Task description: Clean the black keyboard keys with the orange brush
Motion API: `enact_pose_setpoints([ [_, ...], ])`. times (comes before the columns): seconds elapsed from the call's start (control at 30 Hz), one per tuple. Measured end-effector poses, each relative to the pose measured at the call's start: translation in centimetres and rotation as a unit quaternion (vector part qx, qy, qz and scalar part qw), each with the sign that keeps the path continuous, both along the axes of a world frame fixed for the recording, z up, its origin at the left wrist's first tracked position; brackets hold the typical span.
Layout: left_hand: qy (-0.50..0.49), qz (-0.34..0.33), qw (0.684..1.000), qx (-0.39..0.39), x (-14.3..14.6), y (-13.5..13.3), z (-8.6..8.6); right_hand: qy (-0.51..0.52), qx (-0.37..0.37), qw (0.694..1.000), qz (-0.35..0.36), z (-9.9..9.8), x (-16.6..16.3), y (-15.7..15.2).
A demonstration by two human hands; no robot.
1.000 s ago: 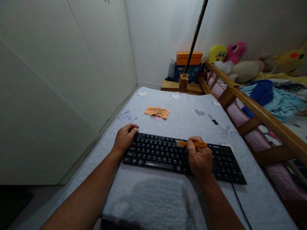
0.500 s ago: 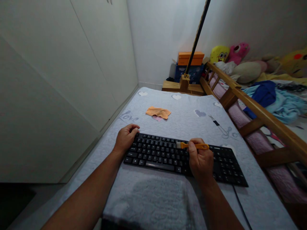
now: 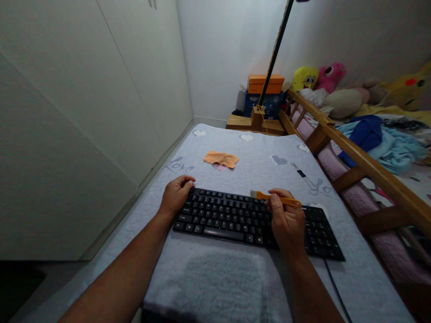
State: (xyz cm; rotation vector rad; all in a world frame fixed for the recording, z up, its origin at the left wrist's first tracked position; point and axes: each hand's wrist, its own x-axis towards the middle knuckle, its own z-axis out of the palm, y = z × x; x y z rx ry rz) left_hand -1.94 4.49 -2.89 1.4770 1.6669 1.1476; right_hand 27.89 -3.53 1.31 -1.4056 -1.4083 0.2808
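Observation:
A black keyboard (image 3: 232,217) lies across a pale grey quilted mat (image 3: 256,152) in front of me. My left hand (image 3: 175,195) grips the keyboard's far left corner, fingers curled over its edge. My right hand (image 3: 286,222) is closed round the orange handle of a small brush (image 3: 274,198). The brush's bristles point left and touch the keyboard's top row of keys, near the middle. A black cable (image 3: 335,287) runs from the keyboard's right end toward me.
An orange cloth (image 3: 220,158) lies on the mat beyond the keyboard. White cupboard doors (image 3: 84,112) line the left side. A wooden bed rail (image 3: 357,152) with plush toys and clothes stands at the right. Boxes (image 3: 264,92) and a dark pole (image 3: 274,54) stand at the far end.
My right hand has shifted the brush slightly up and to the right, from the upper key rows to the keyboard's top edge. My left hand has stayed on the corner.

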Motion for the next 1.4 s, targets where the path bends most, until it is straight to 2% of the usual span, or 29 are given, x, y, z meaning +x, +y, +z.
enact_pose_setpoints([
  [0.13,0.003,-0.002,1.0,-0.003,-0.1,0.1,-0.1,0.019,-0.039,0.999,0.019,1.4,1.3,-0.3],
  [0.3,0.015,-0.001,1.0,0.0,-0.1,0.1,-0.1,-0.058,-0.068,0.995,0.045,2.4,2.2,-1.1],
  [0.53,0.001,0.001,1.0,-0.003,0.0,0.1,0.0,-0.094,-0.048,0.993,0.051,1.2,1.5,-1.4],
  [0.83,0.012,0.005,1.0,-0.001,0.2,0.1,0.3,-0.115,-0.035,0.99,0.072,1.0,1.4,-1.4],
  [1.0,0.016,0.003,1.0,0.005,0.1,0.1,0.2,-0.128,-0.014,0.99,0.056,0.4,1.3,-1.3],
  [1.13,0.019,0.002,1.0,0.005,0.1,0.1,0.1,-0.095,-0.002,0.995,0.036,0.3,1.4,-1.5],
  [1.4,0.012,0.002,1.0,-0.002,0.1,0.1,0.2,-0.091,-0.04,0.994,0.05,0.2,1.4,-1.6],
])
